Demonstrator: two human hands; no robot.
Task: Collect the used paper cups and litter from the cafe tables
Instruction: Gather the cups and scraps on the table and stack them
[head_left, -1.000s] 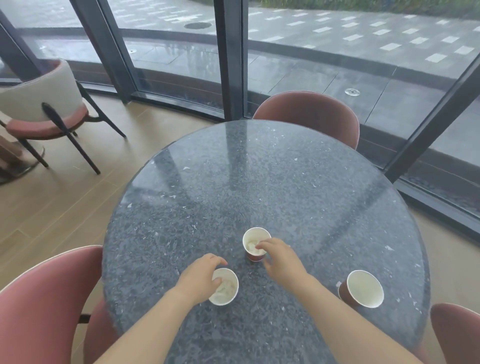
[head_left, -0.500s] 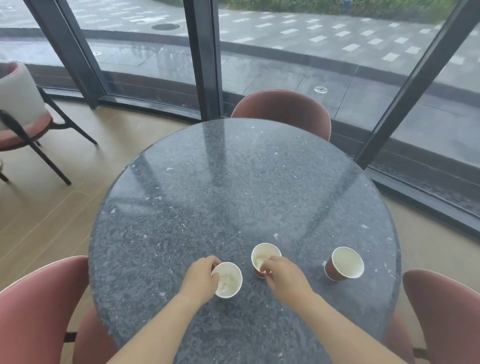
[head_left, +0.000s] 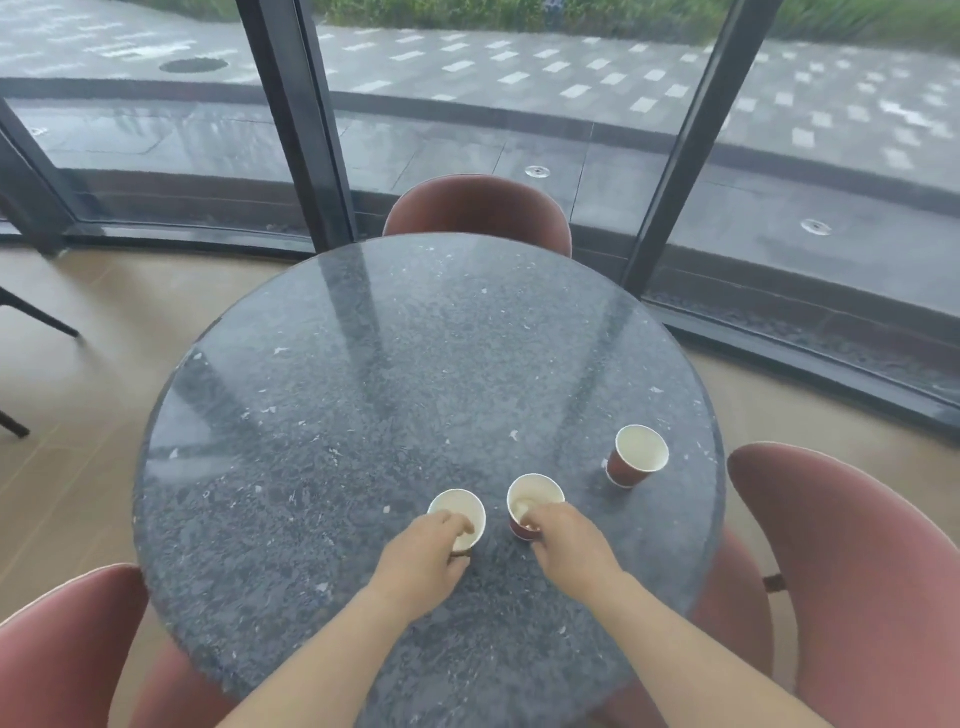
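Three red paper cups with white insides stand near the front of a round dark stone table (head_left: 363, 395). My left hand (head_left: 423, 558) grips the left cup (head_left: 457, 506) at its near rim, fingers over the edge. My right hand (head_left: 566, 545) grips the middle cup (head_left: 535, 501), which holds a bit of crumpled white litter, with fingertips inside its rim. The third cup (head_left: 639, 454) stands alone to the right, untouched and empty as far as I can see.
Pink-red chairs ring the table: one at the far side (head_left: 478, 213), one at the right (head_left: 857, 571), one at the near left (head_left: 62, 654). Dark window frames (head_left: 301, 124) and glass stand just behind the table. Wooden floor lies at the left.
The view has swung left to right, so the table and cups sit more centrally. Both hands stayed on their cups, and the two held cups now stand close together.
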